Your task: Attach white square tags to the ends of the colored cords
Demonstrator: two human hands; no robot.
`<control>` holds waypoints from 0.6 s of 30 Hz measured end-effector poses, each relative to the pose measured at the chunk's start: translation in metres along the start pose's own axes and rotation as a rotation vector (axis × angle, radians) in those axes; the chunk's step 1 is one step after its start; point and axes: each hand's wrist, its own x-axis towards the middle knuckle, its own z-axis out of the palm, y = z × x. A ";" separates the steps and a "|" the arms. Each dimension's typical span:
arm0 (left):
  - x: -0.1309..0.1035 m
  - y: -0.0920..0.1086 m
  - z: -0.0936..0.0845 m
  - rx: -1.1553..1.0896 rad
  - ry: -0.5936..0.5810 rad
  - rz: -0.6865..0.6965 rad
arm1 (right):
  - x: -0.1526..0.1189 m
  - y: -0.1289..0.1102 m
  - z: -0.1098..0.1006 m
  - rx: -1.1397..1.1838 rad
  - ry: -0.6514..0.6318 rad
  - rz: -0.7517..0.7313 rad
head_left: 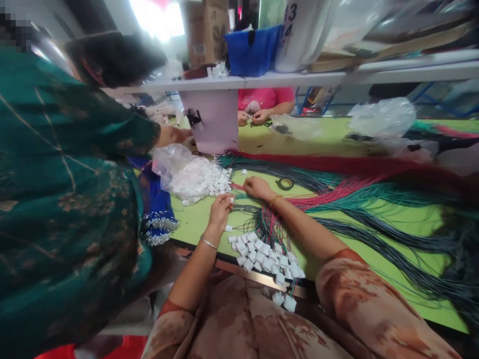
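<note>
My left hand [221, 209], with a silver bangle at the wrist, pinches a small white connector [232, 200] at the right edge of the loose connector pile [209, 177]. Just up and to the right, my right hand [258, 188] has its fingers closed at the ends of the red wires [236, 186]. Below my hands lies a heap of white connectors with wires attached [262, 254], reaching the table's front edge. Long bundles of red wires [318, 200], green wires [377, 195] and black wires [396, 234] run off to the right.
A roll of dark tape [285, 184] lies beyond my right forearm. Blue wires [159, 209] hang at the left, beside a person in green [67, 189]. A shelf [299, 79] with a blue bin [250, 52] crosses above the table; another person's hands [258, 117] work behind it.
</note>
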 end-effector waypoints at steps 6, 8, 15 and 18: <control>0.000 0.001 -0.001 -0.009 -0.013 -0.022 | 0.001 0.018 -0.004 0.051 0.029 -0.009; 0.000 0.000 -0.001 -0.017 -0.025 -0.029 | 0.002 0.019 -0.007 -0.018 0.023 -0.027; -0.003 0.001 -0.001 -0.028 -0.027 -0.051 | 0.007 0.005 0.002 -0.077 -0.097 -0.043; -0.003 0.002 -0.002 -0.028 -0.023 -0.046 | 0.005 0.006 -0.006 -0.127 -0.075 -0.028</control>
